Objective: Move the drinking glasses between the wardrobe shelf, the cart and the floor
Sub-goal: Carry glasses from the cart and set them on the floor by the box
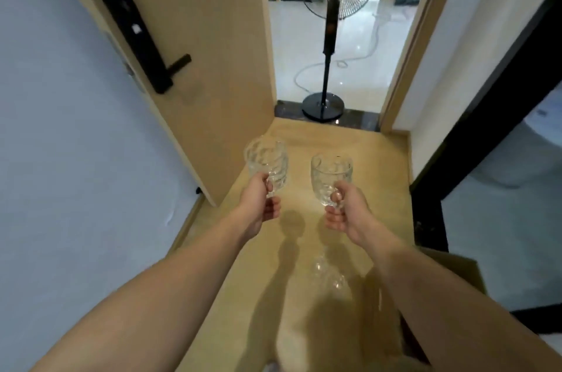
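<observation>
A person stands in a narrow entry with both bare arms stretched forward, each of the two hands carrying one clear drinking glass above a pale wood-grain floor [383, 159]. The left hand [258, 204] curls its fingers round the lower part of the left glass [267, 163], a rounded tumbler of pressed glass with a swirling ribbed pattern, held slightly tilted. The right hand [343, 210] grips the base of the right glass [331, 177], a matching ribbed piece held upright, thumb and fingers wrapped round its lower end. The two glasses are near each other but apart. Below them, between the forearms, more clear ribbed glassware on the floor [328, 273] shows as a blurred cluster; its count cannot be told. A brown cardboard flap [456, 268] juts from behind the right forearm. To the left, an open door [213, 52] of smooth tan wood carries one long black lock plate with a lever handle [143, 34]. Ahead, one black pedestal fan [330, 37] with a round wire grille and disc base stands on a dark stone threshold, with glossy white tiles and a looping white cable [304, 73] beyond. A black frame [474, 140] edges the white wall at right.
</observation>
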Action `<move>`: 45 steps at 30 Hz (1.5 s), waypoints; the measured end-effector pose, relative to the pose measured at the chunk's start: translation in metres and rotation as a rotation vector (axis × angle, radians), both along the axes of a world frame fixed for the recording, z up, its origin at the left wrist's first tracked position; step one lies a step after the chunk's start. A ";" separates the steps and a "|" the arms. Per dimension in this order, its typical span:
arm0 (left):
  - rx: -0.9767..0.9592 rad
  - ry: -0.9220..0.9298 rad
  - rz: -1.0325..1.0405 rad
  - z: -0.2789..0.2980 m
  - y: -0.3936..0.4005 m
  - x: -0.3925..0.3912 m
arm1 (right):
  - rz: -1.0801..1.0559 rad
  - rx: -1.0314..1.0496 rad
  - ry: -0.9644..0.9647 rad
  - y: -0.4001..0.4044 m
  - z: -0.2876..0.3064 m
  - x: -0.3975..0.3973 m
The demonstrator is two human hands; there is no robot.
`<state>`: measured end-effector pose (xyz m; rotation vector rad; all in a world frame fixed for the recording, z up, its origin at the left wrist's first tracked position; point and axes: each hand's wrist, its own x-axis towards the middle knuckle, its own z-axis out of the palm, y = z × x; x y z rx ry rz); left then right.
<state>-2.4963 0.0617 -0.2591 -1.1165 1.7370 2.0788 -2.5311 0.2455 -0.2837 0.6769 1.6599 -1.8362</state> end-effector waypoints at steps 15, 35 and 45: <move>-0.125 0.314 0.467 0.188 -0.099 0.138 | 0.488 -0.116 0.325 -0.090 0.165 0.028; -0.208 0.242 1.277 0.271 -0.109 0.562 | 1.239 -0.372 0.287 -0.262 0.236 0.318; -0.269 0.199 1.446 0.285 -0.104 0.804 | 1.455 -0.376 0.317 -0.314 0.255 0.553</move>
